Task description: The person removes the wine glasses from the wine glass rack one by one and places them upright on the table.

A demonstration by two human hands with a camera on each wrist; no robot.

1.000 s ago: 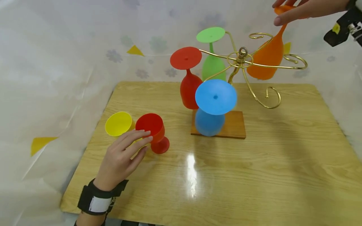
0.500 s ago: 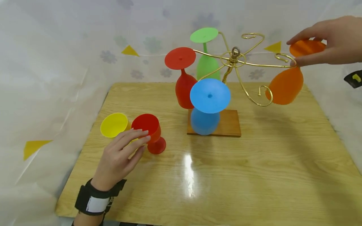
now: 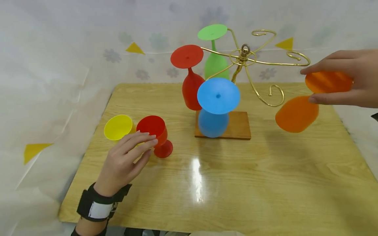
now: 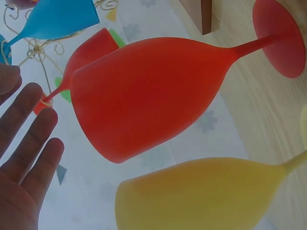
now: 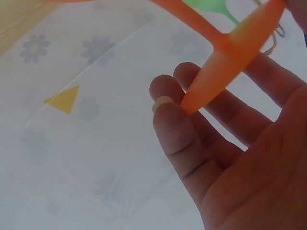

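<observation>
- Behind the wooden table [image 3: 265, 183] a pale sheet printed with faint flowers and yellow triangles is hanging as a backdrop; a gold wire rack [image 3: 245, 62] on a wooden base [image 3: 240, 126] is standing near the table's far middle.
- On the rack, a red goblet [image 3: 190, 78], a green goblet [image 3: 214, 52] and a blue goblet [image 3: 217, 108] are hanging upside down by their feet.
- The right hand [image 3: 351, 78] is holding an orange goblet [image 3: 296, 113] by its round foot, thumb below and fingers above, with the bowl hanging down and to the left. The goblet is sitting in the air to the right of the rack, clear of the wire arms and above the table's right side.
- The right wrist view is showing what the head view is not: the foot's edge is resting against the curled fingers [image 5: 177, 124] and the stem is running away from the palm.
- The left hand [image 3: 125, 162] is lying with its fingers straight and relaxed, the fingertips touching the rim side of a second red goblet [image 3: 155, 132] that is standing upright near the table's left edge.
- A yellow goblet [image 3: 119, 127] is standing just beside that red one, on its left.
- The left wrist view is showing the red bowl [image 4: 144, 91] and the yellow bowl [image 4: 201, 196] from the side, and a gap between the palm and the red bowl that the head view is hiding.
</observation>
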